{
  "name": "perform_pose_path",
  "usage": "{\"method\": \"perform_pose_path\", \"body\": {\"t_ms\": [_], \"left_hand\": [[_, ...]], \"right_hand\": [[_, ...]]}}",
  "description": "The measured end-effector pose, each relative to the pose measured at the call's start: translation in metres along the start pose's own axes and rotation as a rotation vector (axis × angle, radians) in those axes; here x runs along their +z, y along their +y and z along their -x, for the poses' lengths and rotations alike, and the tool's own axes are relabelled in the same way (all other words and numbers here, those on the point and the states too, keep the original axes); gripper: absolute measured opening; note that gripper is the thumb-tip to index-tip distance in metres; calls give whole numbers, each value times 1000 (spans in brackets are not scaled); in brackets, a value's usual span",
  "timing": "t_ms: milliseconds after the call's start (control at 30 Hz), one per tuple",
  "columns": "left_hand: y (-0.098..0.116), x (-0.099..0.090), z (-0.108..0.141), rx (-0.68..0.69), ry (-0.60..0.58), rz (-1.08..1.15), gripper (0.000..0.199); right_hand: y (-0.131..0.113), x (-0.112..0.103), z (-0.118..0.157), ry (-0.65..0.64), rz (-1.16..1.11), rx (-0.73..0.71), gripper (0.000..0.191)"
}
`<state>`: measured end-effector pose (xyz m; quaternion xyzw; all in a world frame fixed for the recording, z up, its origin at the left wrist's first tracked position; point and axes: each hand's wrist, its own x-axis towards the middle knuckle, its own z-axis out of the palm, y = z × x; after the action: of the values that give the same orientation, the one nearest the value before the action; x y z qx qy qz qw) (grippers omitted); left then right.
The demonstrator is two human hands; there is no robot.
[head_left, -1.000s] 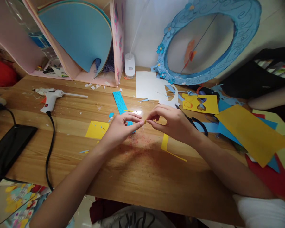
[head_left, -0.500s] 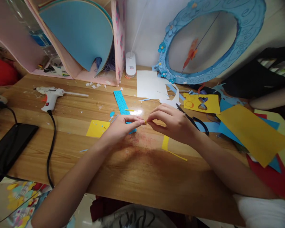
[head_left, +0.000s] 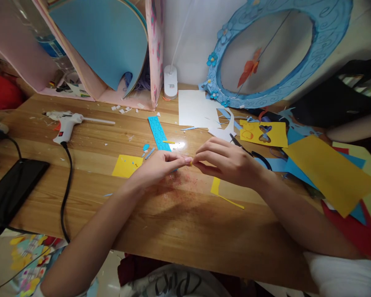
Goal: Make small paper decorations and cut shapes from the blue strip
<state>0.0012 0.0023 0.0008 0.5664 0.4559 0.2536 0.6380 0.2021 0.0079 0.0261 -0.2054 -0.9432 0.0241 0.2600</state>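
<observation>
Head view: tiny yellow piece [head_left: 191, 163] at the meeting fingertips

The left hand [head_left: 158, 167] pinches it between thumb and finger; the visible bit shows at four o'clock from that thumb's tip and eight o'clock from the fingertips of the right hand [head_left: 226, 160]. Whether the right fingers grip or merely touch it, I cannot tell. Its long axis and pointing are too small to read. A blue strip [head_left: 157, 133] lies toward ten o'clock.
</observation>
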Motion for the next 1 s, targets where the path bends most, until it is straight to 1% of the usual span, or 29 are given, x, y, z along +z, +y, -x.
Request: {"method": "perform_pose_path", "body": {"t_ms": [133,233,400,600,800,1000], "left_hand": [[1,-1,1,-6,-75,43,25],[0,-1,1,-10,-93,33,25],[-3,-2,0,10,-83,28,20],[-5,-2,-1,26,-85,47,17],[-7,-3,-3,28,-60,5,18],[-8,-3,-4,33,-26,-31,21]], "right_hand": [[-2,-2,-1,-41,0,-10,18],[-3,-5,-2,-53,2,-26,20],[-4,-6,-2,-80,23,-41,24],[-2,-6,1,-94,30,-63,22],[1,-6,4,-106,28,-101,17],[1,-6,5,-145,33,-110,18]]}}
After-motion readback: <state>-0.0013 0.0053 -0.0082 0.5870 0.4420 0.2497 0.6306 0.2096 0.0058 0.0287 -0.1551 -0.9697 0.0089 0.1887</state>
